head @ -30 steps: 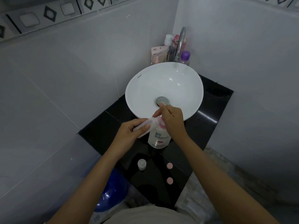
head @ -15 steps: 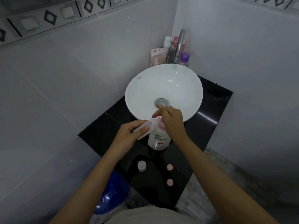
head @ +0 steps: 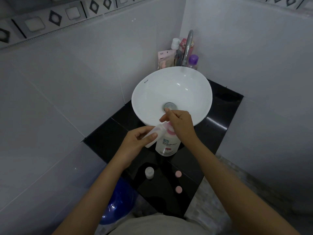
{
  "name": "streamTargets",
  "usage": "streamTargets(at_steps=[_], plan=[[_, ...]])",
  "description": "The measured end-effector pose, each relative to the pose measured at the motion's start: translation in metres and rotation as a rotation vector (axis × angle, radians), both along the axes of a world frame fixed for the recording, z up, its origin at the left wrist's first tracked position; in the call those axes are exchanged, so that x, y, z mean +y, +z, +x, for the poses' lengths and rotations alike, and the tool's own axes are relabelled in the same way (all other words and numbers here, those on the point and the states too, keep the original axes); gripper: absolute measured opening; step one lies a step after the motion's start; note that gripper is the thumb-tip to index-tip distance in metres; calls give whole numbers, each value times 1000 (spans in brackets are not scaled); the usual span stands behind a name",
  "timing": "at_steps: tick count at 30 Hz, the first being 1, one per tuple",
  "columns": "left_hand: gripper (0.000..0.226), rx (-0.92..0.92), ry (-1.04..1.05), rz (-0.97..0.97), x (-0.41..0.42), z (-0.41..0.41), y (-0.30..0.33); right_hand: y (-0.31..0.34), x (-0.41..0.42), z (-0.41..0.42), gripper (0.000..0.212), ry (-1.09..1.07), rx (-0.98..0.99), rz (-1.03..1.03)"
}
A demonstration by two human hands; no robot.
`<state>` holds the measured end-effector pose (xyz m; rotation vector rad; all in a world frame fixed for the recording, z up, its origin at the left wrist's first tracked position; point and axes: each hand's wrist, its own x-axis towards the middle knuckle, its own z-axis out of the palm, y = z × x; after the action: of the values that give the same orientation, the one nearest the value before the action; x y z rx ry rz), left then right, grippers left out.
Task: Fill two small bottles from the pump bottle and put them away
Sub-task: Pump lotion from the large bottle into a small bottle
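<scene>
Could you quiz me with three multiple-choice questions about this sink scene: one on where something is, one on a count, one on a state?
1. Where does the pump bottle stand?
A. inside the basin
B. on the black counter, in front of the basin
C. on the floor

2. How many loose pink caps lie on the counter?
A. one
B. two
C. four

3. How is the small bottle in the left hand held?
A. tilted, mouth toward the pump
B. upright on the counter
C. upside down over the basin

Answers:
1 B, it rests on the dark slab below the basin.
2 B, two pink caps lie near the front edge.
3 A, the held small bottle slants toward the pump under the right hand.
</scene>
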<state>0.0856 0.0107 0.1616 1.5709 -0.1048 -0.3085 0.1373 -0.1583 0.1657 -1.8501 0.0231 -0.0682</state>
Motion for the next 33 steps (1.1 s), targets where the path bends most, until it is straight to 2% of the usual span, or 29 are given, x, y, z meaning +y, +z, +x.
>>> streamTargets(at_steps=[7,11,18,23,33], plan=[[25,26,12,-29,8,-4,-1,6,3,-2,37,-23,27,53],[35,27,24,-29,11,-8,-1,7,3,-3,37,-32,35,51],[37,19,24,-45,13,-9,1,7,3,-2,37,-38,55,53],[25,16,32,13,14,-11,-3,7,3,-3,37,-36,53,58],[26,12,34,3,12,-9,1,6,3,-2,36,-32,57,84]])
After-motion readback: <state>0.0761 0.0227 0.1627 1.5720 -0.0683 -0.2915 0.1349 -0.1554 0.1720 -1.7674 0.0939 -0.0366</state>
